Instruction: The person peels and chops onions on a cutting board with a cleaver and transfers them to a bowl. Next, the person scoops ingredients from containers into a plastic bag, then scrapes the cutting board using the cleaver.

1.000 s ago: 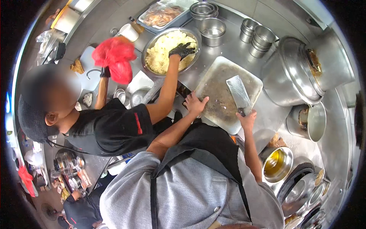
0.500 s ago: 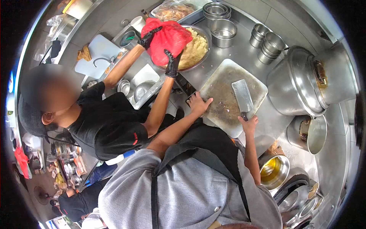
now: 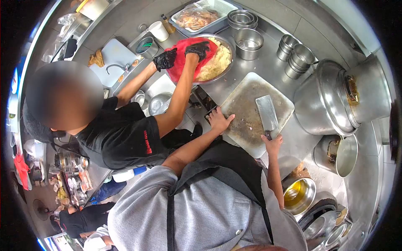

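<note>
My left hand (image 3: 220, 121) rests with its fingers spread at the left edge of a worn, stained cutting board (image 3: 243, 106), holding nothing. At the board's lower right, my right hand (image 3: 273, 144) is closed round the dark handle of a cleaver (image 3: 267, 113), whose wide blade lies flat over the board. Up and to the left, a co-worker in black gloves has both hands on a red plastic bag (image 3: 184, 52). That bag lies over the left part of a large metal bowl (image 3: 228, 72) of pale yellow mashed food (image 3: 218, 62).
Stacked steel containers (image 3: 248, 42) and a tray (image 3: 228, 8) with bagged food line the back. Large pots (image 3: 320, 98) stand at right, above a pot of yellow liquid (image 3: 298, 192). The co-worker (image 3: 121, 138) leans in close on my left. A sink (image 3: 113, 58) lies beyond.
The co-worker's red bag has moved from over the sink side onto the bowl and now lies flatter there. The view has shifted slightly. My hands keep their places on the board and cleaver.
</note>
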